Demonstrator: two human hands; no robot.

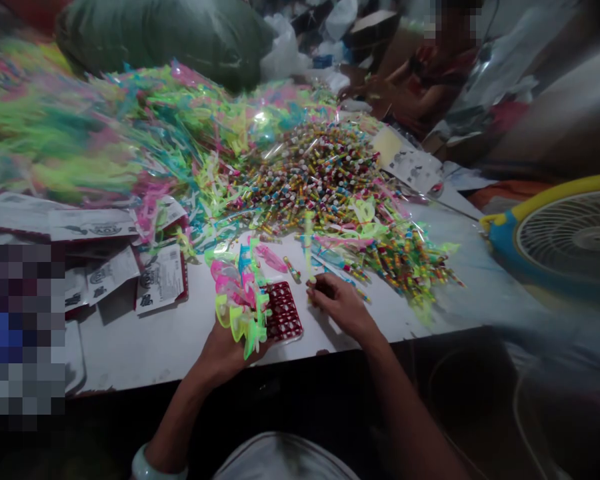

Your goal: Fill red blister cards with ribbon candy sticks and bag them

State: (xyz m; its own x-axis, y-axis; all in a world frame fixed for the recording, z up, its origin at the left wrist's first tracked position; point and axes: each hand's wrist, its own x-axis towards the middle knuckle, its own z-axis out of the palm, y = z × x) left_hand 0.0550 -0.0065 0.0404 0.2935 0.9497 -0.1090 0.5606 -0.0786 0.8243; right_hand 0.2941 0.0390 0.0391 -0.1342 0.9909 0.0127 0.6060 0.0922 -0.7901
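Note:
My left hand (227, 353) is closed round a bunch of neon plastic toy pieces (235, 287) in pink, green, yellow and blue. Right beside that bunch lies a dark red card or tray with a grid pattern (286, 310); I cannot tell whether the left hand grips it too. A thin yellow-green plastic stick (309, 243) rises from the pinched fingertips of my right hand (343, 307). Between the hands, on the white tabletop (185, 340), are a small multicoloured tube (292, 269) and a pink plastic piece (270, 259).
A large heap of small multicoloured tubes (310, 167) covers the table's middle. Neon plastic pieces (80, 140) pile up at left, behind printed cards (160, 280). A yellow-and-blue fan (570, 233) stands at right. Another person (430, 93) sits across the table.

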